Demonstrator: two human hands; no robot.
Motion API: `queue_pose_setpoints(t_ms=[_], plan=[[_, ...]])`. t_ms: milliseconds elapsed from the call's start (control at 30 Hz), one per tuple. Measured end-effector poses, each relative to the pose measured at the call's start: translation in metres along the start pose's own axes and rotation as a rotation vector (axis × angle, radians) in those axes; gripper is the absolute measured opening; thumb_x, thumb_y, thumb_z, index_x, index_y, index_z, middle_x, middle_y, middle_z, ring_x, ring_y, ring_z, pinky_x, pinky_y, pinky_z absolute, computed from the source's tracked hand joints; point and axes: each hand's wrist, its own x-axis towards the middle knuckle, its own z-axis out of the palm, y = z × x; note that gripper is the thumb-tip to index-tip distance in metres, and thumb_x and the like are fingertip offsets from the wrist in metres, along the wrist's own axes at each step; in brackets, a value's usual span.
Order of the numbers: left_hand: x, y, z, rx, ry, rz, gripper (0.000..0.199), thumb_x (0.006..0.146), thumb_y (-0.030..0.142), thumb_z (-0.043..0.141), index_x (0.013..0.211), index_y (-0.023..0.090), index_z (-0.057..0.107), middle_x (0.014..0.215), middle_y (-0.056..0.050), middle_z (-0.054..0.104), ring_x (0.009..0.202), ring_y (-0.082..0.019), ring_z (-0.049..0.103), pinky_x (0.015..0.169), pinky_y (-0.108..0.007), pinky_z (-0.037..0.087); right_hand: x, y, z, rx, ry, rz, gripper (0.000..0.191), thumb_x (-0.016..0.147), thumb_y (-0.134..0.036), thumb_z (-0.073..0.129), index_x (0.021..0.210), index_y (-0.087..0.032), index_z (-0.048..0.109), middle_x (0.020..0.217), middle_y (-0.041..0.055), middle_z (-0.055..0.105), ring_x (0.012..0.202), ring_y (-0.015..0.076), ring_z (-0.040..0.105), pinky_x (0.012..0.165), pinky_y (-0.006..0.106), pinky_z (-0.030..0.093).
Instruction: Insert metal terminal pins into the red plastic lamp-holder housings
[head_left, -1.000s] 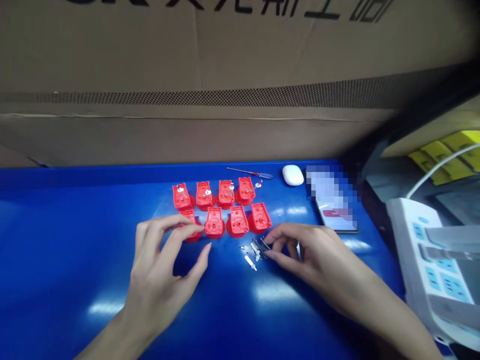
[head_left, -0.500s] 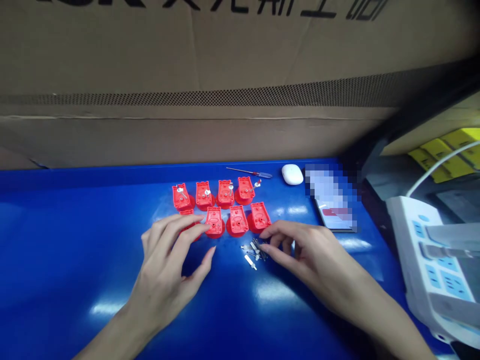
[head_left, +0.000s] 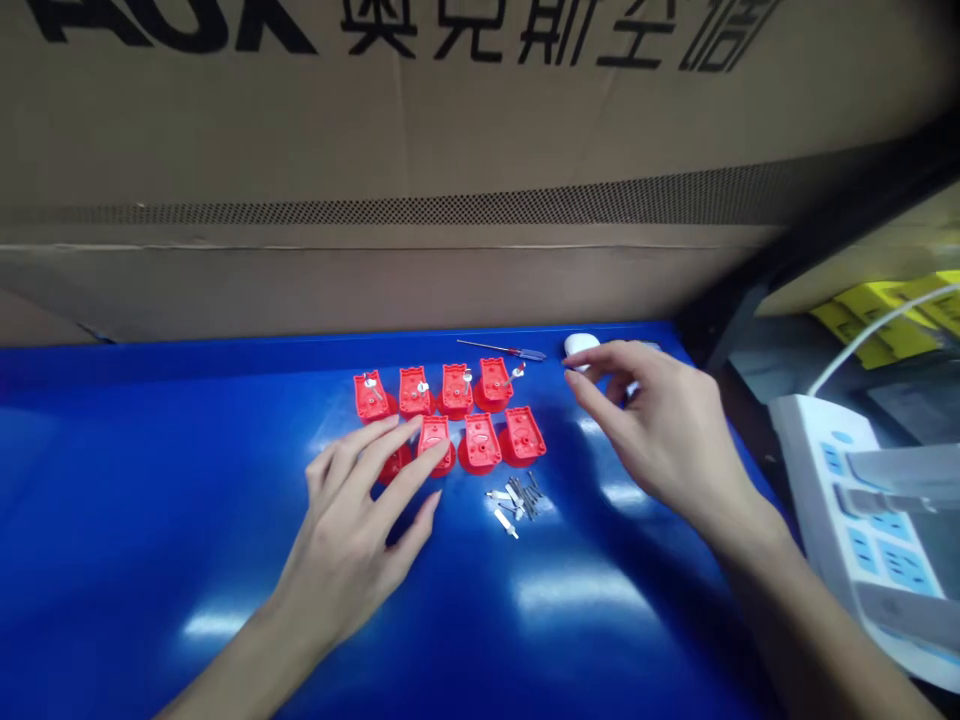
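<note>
Eight red housings (head_left: 480,443) stand in two rows on the blue bench (head_left: 150,500); neither hand grasps anything. Left hand (head_left: 352,540), fingers spread, lies over the front row; right hand (head_left: 660,420), open, is beside the white case (head_left: 579,345). Housings appear light, stiff plastic (flared bases offer the surest hold). Loose metal pins (head_left: 519,497) lie just in front.

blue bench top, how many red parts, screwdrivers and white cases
Red plastic housings: 8 (one partly under the left hand)
Screwdriver: 1
White earbud case: 1
Total: 10
</note>
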Motion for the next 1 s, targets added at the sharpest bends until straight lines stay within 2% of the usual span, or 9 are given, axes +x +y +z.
queue_pose_setpoints(t_ms=[100,167,267,367,533,667,767,900,1000], plan=[[0.001,-0.002,0.000,0.008,-0.001,0.008,0.047,0.102,0.017,0.074,0.147,0.031,0.068,0.156,-0.011,0.066,0.146,-0.036,0.058,0.115,-0.057,0.043,0.029,0.010,0.015,-0.223,0.019,-0.186,0.028,0.106,-0.032,0.064,0.125,-0.019,0.079,0.113,0.0151,0.074,0.104,0.0350,0.068,0.086,0.046,0.055],[0.002,-0.002,-0.001,0.011,0.007,0.015,0.046,0.102,0.017,0.075,0.145,0.031,0.069,0.153,-0.011,0.068,0.146,-0.036,0.058,0.115,-0.057,0.043,0.045,0.014,0.026,-0.308,-0.029,-0.297,0.033,0.107,-0.029,0.060,0.132,-0.017,0.077,0.119,0.0179,0.071,0.112,0.0382,0.062,0.095,0.050,0.054],[0.002,-0.001,-0.003,-0.003,0.037,0.039,0.043,0.099,0.016,0.077,0.140,0.029,0.072,0.144,-0.011,0.073,0.143,-0.036,0.060,0.116,-0.058,0.042,0.062,0.017,0.042,-0.360,-0.089,-0.356,0.031,0.108,-0.026,0.057,0.127,-0.015,0.079,0.117,0.0192,0.071,0.114,0.0391,0.060,0.101,0.054,0.052],[0.002,0.002,-0.005,-0.022,0.053,0.051,0.038,0.096,0.015,0.079,0.132,0.026,0.074,0.137,-0.011,0.077,0.140,-0.035,0.063,0.115,-0.058,0.042,0.070,0.019,0.054,-0.364,-0.120,-0.362,0.028,0.109,-0.026,0.058,0.119,-0.014,0.080,0.111,0.0199,0.072,0.114,0.0392,0.059,0.100,0.052,0.050],[0.005,0.008,-0.001,-0.023,0.126,0.006,0.026,0.093,0.021,0.085,0.117,0.024,0.075,0.123,-0.009,0.081,0.128,-0.035,0.070,0.110,-0.056,0.044,0.073,0.023,0.061,-0.328,-0.151,-0.349,0.019,0.107,-0.025,0.063,0.108,-0.014,0.079,0.105,0.0177,0.074,0.106,0.0361,0.062,0.097,0.049,0.050],[0.007,0.011,0.004,-0.023,0.200,-0.039,0.018,0.091,0.023,0.088,0.097,0.023,0.071,0.106,-0.005,0.083,0.118,-0.032,0.075,0.105,-0.051,0.045,0.070,0.023,0.058,-0.278,-0.125,-0.316,0.017,0.107,-0.025,0.062,0.104,-0.014,0.075,0.106,0.0196,0.074,0.106,0.0371,0.063,0.099,0.051,0.049],[0.005,0.013,0.006,-0.034,0.207,-0.040,0.019,0.091,0.018,0.087,0.093,0.023,0.070,0.103,-0.002,0.083,0.116,-0.031,0.076,0.106,-0.051,0.045,0.065,0.021,0.051,-0.227,-0.053,-0.267,0.018,0.109,-0.027,0.058,0.110,-0.015,0.072,0.112,0.0201,0.075,0.111,0.0374,0.064,0.100,0.051,0.050],[-0.003,0.018,0.000,-0.157,0.279,-0.073,0.033,0.087,0.012,0.090,0.111,0.024,0.071,0.110,-0.003,0.083,0.111,-0.029,0.077,0.102,-0.050,0.050,0.054,0.012,0.028,-0.101,0.118,-0.157,0.016,0.111,-0.030,0.057,0.117,-0.020,0.067,0.115,0.0148,0.076,0.105,0.0309,0.070,0.095,0.045,0.055],[-0.009,0.020,-0.008,-0.520,0.338,-0.166,0.052,0.089,0.012,0.088,0.134,0.029,0.070,0.119,-0.005,0.080,0.112,-0.027,0.075,0.099,-0.047,0.060,0.037,-0.004,0.000,0.280,0.243,-0.049,0.013,0.107,-0.034,0.068,0.115,-0.025,0.068,0.108,0.0086,0.080,0.092,0.0256,0.074,0.082,0.039,0.058]])
